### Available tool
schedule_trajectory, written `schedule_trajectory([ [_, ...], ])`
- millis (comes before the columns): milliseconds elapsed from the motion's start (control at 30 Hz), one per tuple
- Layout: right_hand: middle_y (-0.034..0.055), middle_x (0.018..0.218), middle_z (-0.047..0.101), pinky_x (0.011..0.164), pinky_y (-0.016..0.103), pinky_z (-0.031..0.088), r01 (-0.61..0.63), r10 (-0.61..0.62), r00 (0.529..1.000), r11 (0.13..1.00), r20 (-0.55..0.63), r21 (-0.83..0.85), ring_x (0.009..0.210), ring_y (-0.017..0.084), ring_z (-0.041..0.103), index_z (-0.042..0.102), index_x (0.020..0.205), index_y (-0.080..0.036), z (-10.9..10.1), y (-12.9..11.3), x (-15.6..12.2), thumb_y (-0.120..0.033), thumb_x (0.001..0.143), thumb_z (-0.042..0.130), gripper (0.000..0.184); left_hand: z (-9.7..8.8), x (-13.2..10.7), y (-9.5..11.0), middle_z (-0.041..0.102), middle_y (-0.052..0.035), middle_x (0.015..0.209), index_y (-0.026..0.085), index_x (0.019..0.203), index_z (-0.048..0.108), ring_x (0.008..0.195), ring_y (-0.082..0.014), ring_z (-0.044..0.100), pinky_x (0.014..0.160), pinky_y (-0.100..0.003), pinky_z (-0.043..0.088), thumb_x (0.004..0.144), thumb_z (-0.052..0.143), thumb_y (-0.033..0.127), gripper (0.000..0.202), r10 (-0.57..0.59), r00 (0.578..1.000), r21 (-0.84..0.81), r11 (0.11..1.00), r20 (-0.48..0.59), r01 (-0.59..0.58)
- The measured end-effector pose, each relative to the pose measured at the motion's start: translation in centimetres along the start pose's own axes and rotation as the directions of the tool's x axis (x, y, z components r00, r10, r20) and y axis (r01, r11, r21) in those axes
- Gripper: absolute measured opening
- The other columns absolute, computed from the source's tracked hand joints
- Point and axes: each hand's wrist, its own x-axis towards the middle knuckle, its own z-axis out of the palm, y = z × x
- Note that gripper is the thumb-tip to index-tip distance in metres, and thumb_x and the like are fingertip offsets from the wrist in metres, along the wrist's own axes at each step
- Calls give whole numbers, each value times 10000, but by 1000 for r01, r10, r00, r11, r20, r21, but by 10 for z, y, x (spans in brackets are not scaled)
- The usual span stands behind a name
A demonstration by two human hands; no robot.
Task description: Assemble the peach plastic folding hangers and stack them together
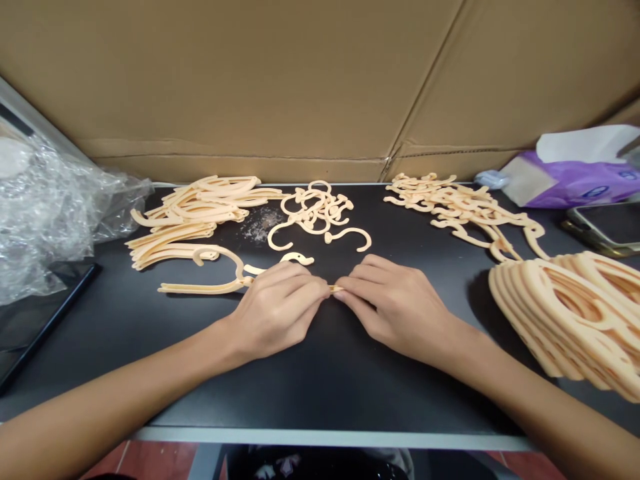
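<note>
Bare forearms [115, 393] slanting in from behind the fingers, over a smooth black tabletop [325, 393]. With left hand [283, 303] and right hand [400, 310] side by side, pinching a thin cream plastic strip [333, 289] in closed fingers from both ends of the short bit in view, otherwise hidden. Just left of the left fingers, a cream plastic hook [236, 259] curling above a long, narrow cream plastic arm [200, 289]; impossible to tell whether joined to the strip. Just beyond the same fingers, a short curved cream piece [296, 258] with a dark hole. Farther ahead of the fingertips, a loose heap of cream hooks [313, 217]; ahead and left, a pile of long cream arms [200, 200], with pale crumbs [260, 227] beside. Ahead and right, a tangle of wavy cream pieces [453, 212]. Right of the right fingers, a leaning stack of cream plastic frames [520, 300] with rounded openings; beyond, a purple tissue pack [575, 180]. Far left of the fingers, crumpled clear plastic wrap [55, 213]. Well past the fingertips, upright brown cardboard [275, 87].
</note>
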Motion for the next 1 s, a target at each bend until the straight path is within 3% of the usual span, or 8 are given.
schedule_trajectory([
  [133,51,766,691,683,336,455,-34,36,996,999,-80,31,764,190,589,749,895,-135,-2,9,0,-197,989,537,240,-2,2,0,761,-102,1038,152,981,637,964,-230,714,876,-389,587,866,698,78,150,36,999,-15,999,-12,-37],
  [433,50,804,731,693,304,510,-59,104,914,991,-393,124,729,164,605,718,882,-176,-1,18,5,-127,921,637,102,-5,3,2,703,-82,821,140,880,603,814,-198,666,741,-358,552,905,626,58,88,85,993,-121,990,88,-74],
  [567,38,753,703,671,300,509,-64,151,882,977,-447,203,689,156,609,718,890,-185,-4,16,7,-120,916,638,107,-5,3,2,700,-79,814,139,866,605,795,-187,654,758,-354,554,899,629,45,102,30,996,-171,985,82,-16],
  [700,30,739,697,651,306,494,-118,228,854,960,-467,253,677,157,609,728,897,-202,-7,15,7,-149,922,637,108,-11,6,-11,711,-47,798,157,842,618,771,-174,653,767,-347,553,882,658,66,106,-42,999,-94,995,-18,40],
  [833,24,744,704,648,322,484,-169,273,838,953,-472,251,665,160,595,734,888,-227,-9,14,7,-194,941,617,132,-18,10,-36,695,-14,766,187,778,616,728,-162,647,695,-309,531,896,670,170,130,-267,953,41,961,-144,275],
  [900,30,746,709,657,333,484,-194,292,839,949,-459,250,669,167,594,736,887,-231,-10,13,7,-209,952,602,150,-20,10,-46,697,-13,763,189,775,627,724,-170,648,699,-318,523,892,668,209,125,-331,936,109,933,-122,344],
  [1000,36,738,708,668,345,489,-208,301,848,946,-437,247,675,175,594,737,887,-230,-9,12,7,-218,963,584,171,-18,8,-50,737,-51,869,171,895,670,823,-212,677,793,-369,525,888,663,268,97,-303,953,215,932,24,291],
])
